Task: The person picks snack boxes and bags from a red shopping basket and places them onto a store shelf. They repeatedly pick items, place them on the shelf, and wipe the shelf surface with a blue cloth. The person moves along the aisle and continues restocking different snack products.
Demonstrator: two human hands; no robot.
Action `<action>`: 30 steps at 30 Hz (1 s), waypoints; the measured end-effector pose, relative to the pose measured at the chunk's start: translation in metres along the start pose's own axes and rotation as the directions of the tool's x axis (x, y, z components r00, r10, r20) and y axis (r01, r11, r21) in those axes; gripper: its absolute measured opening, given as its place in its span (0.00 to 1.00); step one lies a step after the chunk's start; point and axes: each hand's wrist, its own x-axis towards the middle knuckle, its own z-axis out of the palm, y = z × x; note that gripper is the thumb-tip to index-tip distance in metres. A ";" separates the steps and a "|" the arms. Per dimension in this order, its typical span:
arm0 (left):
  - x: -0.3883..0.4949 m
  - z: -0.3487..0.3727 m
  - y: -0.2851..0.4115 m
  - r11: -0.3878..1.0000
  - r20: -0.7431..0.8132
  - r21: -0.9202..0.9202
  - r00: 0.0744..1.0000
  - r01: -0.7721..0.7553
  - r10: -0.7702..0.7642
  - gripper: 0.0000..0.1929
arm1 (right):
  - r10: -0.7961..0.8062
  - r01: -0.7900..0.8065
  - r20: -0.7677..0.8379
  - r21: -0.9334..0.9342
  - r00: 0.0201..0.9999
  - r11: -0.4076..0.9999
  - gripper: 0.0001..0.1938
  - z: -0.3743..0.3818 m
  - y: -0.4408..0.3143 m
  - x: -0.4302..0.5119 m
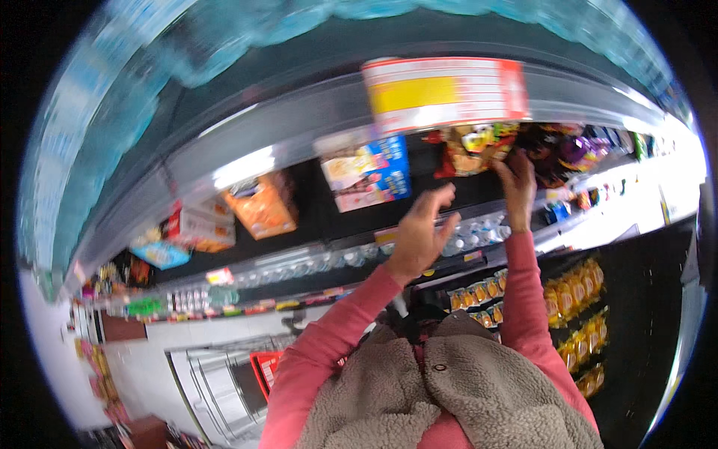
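Observation:
My right hand reaches up to the snack shelf, its fingertips at the lower right of a red snack bag, beside dark and purple bags. Whether it grips a bag is hidden by blur. My left hand hovers in front of the shelf with its fingers apart and nothing in it. Left of the red bag stands a white, pink and blue carton. An orange carton stands farther left on that shelf.
A red, white and yellow sign hangs from the shelf edge above. Water bottles line the lower shelf. Yellow packaged goods hang at the lower right. A metal shopping cart with a red item stands at the lower left.

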 end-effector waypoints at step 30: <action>-0.670 -0.078 -0.096 -0.126 -0.668 -0.716 -0.727 0.686 -0.160 0.39 | 0.263 0.065 0.948 -0.278 0.177 0.958 0.10 0.109 -0.121 -0.239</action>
